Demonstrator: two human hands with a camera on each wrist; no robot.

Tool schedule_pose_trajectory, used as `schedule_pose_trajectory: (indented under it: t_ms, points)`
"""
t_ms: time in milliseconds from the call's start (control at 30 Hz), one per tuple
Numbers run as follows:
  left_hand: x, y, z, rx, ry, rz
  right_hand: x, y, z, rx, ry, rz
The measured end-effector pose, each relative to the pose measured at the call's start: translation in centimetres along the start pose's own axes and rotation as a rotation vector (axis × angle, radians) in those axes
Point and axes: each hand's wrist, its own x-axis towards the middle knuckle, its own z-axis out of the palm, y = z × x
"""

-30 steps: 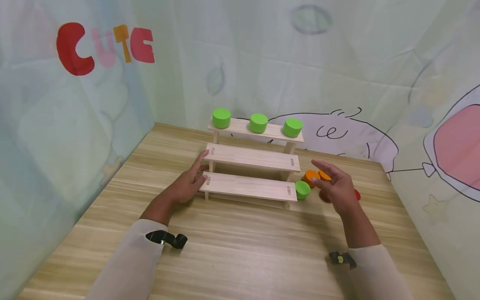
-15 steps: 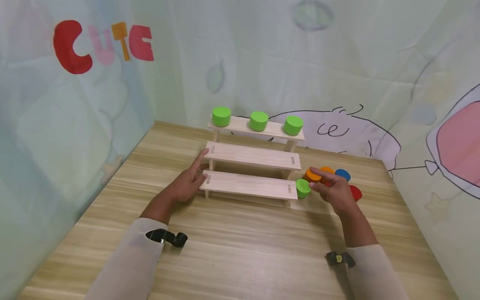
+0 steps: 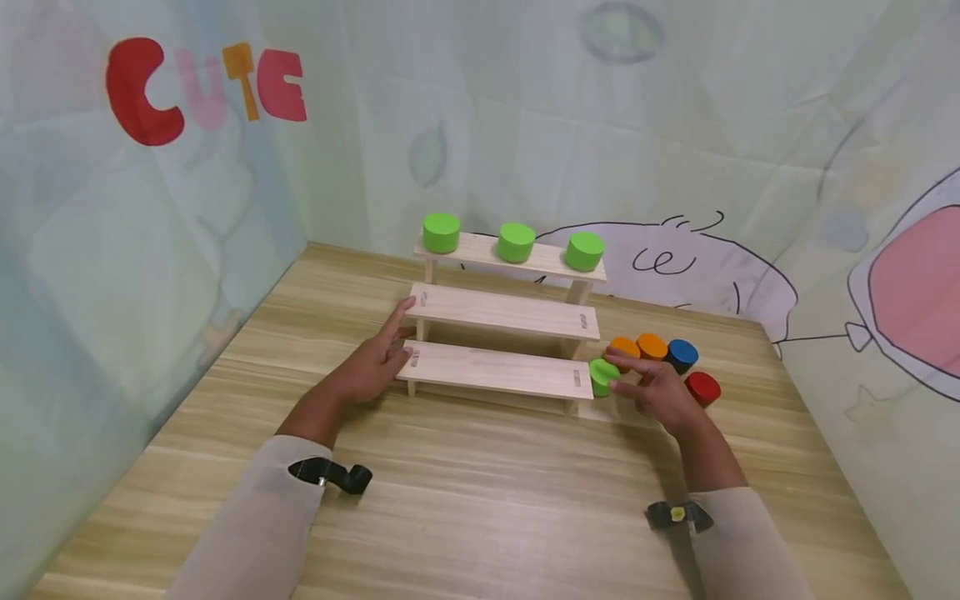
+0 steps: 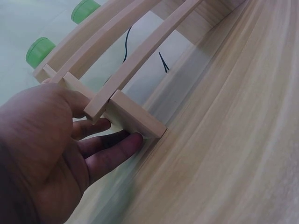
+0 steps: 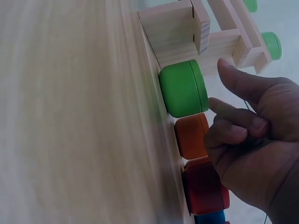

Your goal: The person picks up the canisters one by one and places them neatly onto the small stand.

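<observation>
A three-tier wooden stand has three green round blocks along its top tier. My left hand grips the stand's left end. Its thumb lies over the lowest board, and in the left wrist view the fingers reach beneath that board against the leg. Beside the stand's right end, on the table, is another green round block. My right hand hovers right over it with thumb and index finger spread apart. In the right wrist view the index fingertip is right at the block's top edge.
Two orange blocks, a blue block and a red block stand on the table beyond and right of my right hand. Printed cloth walls rise behind the table and at both sides.
My right hand has come down and left to the green block beside the stand, uncovering the blue and red blocks. My left hand has stayed on the stand.
</observation>
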Motion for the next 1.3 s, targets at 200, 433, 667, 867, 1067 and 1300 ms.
schedule_pose_trajectory:
  t_ms: [200,433,667,867,1067,1300]
  points:
    - [0.0,0.1,0.0,-0.003,-0.009,0.003,-0.1,0.5,0.1,-0.013,-0.005,0.013]
    - [-0.2,0.1,0.0,0.007,-0.002,0.006,-0.1,0.5,0.3,0.028,-0.030,0.014]
    - [0.0,0.1,0.0,0.008,-0.004,0.015,-0.1,0.5,0.4,-0.028,-0.027,0.018]
    - [-0.1,0.0,0.1,0.005,-0.004,0.012,0.1,0.8,0.7,-0.081,-0.009,0.043]
    - [-0.2,0.0,0.0,0.004,-0.009,0.009,0.2,1.5,0.9,-0.108,0.022,0.046]
    - [-0.3,0.0,-0.1,0.012,-0.006,0.030,0.3,1.7,0.7,-0.110,0.023,0.065]
